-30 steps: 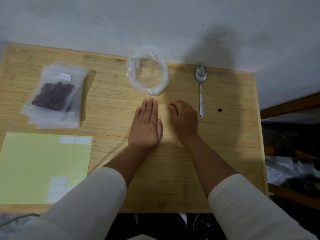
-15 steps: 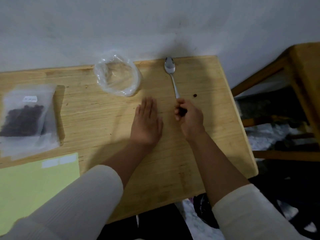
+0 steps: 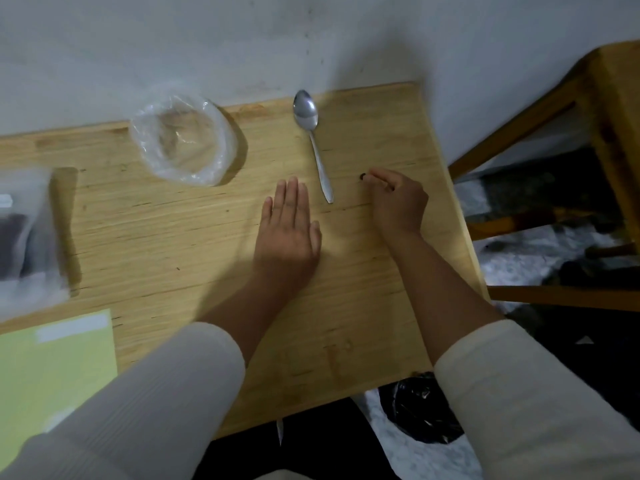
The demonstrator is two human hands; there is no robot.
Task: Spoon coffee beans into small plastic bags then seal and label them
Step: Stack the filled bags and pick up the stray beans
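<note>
My left hand (image 3: 287,230) lies flat and palm-down on the wooden table (image 3: 173,237), fingers together, holding nothing. My right hand (image 3: 398,200) is curled to the right of the metal spoon (image 3: 313,140), and its fingertips pinch a single stray coffee bean (image 3: 362,176) that lies on the tabletop. An open clear plastic bag (image 3: 187,140) sits near the wall with no beans visible in it. At the left edge is a stack of frosted bags (image 3: 20,237); the top one holds dark beans and bears a white label.
A yellow-green label sheet (image 3: 52,358) with white stickers lies at the front left. The table's right edge runs just beyond my right hand. A wooden frame (image 3: 606,98) stands to the right, and a black plastic bag (image 3: 419,410) lies on the floor below.
My right hand moved from beside the left hand, across the spoon handle, to the stray bean on the right. The view swung right. My left hand stayed flat.
</note>
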